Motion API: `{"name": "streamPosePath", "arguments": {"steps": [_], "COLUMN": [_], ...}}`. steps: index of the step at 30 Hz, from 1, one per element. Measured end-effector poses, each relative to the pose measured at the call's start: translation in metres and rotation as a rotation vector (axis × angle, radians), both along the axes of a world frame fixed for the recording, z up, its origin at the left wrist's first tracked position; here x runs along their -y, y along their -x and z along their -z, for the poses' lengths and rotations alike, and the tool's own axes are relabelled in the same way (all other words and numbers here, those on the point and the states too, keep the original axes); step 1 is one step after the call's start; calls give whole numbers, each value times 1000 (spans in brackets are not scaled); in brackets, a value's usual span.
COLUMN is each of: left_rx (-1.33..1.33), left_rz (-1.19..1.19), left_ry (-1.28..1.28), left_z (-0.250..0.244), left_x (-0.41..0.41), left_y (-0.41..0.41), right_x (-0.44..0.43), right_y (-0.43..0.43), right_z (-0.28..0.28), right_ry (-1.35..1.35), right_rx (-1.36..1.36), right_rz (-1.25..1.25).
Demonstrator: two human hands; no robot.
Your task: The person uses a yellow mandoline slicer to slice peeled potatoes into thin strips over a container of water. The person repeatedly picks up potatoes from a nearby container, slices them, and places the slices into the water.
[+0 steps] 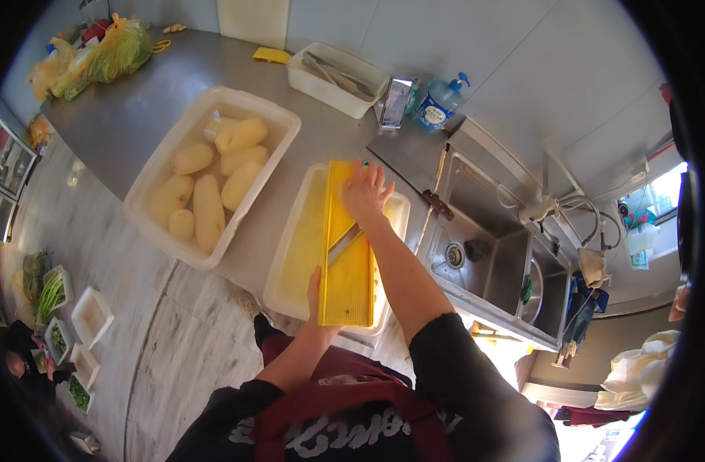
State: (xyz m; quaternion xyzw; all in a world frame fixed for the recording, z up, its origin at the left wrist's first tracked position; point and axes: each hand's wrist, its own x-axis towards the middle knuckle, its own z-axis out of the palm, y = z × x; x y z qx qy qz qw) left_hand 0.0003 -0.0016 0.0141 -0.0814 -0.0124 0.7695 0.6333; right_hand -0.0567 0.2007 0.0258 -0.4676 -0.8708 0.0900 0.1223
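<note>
A yellow mandoline slicer with a slanted metal blade lies tilted over a white plastic tub that holds cloudy, yellowish liquid. My left hand grips the slicer's near end, mostly hidden beneath it. On the slicer's far half rests my right hand, its fingers spread; whether anything lies beneath the palm is hidden. To the left, a larger white tub contains several peeled potatoes in water.
Behind stand a white bin of utensils, a phone-like device and a blue pump bottle. A brown riveted handle lies by the steel sink. Bagged vegetables sit far left. Another person is lower left among vegetable trays.
</note>
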Motion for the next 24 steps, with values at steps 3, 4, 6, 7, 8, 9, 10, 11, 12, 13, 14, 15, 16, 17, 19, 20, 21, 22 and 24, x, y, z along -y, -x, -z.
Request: {"name": "streamPosePath", "arguments": {"steps": [3, 4, 6, 7, 8, 9, 10, 11, 12, 13, 14, 15, 16, 17, 19, 20, 21, 22, 24], "left_rx": [5, 13, 4, 1, -1, -10, -18, -4, 11, 26, 27, 30, 27, -22, -136, -168, -198, -209, -213], "left_rz": [10, 13, 16, 22, 27, 31, 37, 35, 32, 30, 43, 38, 45, 32, 21, 31, 38, 52, 96], "left_ry": [31, 30, 101, 139, 114, 86, 57, 71, 87, 103, 101, 110, 111, 114, 107, 104, 108, 99, 71], "left_z": [5, 7, 10, 12, 13, 13, 13, 15, 15, 15, 14, 7, 0, 3, 20, 26, 30, 33, 35], "left_x": [-2, -4, -3, -3, -4, -5, -7, -7, -7, -8, -9, -6, -6, -7, -9, -12, -12, -12, -14], "left_y": [2, 3, 1, -1, -3, -1, 0, 0, -1, 0, -1, 1, 3, 3, 2, 2, 3, 3, 2], "right_x": [-8, -9, -13, -15, -20, -24, -28, -33, -37, -41, -43, -38, -36, -34, -34, -37, -36, -36, -41], "right_y": [9, 12, 12, 11, 11, 16, 17, 15, 11, 7, 3, 8, 10, 11, 12, 8, 5, 1, -10], "right_z": [-16, -27, -44, -49, -52, -57, -61, -62, -59, -55, -52, -44, -41, -35, -34, -39, -43, -46, -35], "right_ry": [18, 25, 168, 242, 291, 337, 382, 425, 470, 513, 468, 430, 386, 391, 391, 416, 446, 475, 421], "right_rx": [-5, -11, 104, 162, 213, 257, 301, 291, 281, 272, 310, 352, 387, 411, 440, 451, 462, 474, 476], "right_rz": [-44, -70, -114, -131, -121, -113, -103, -137, -175, -211, -170, -148, -113, -157, -230, -278, -330, -383, -447]}}
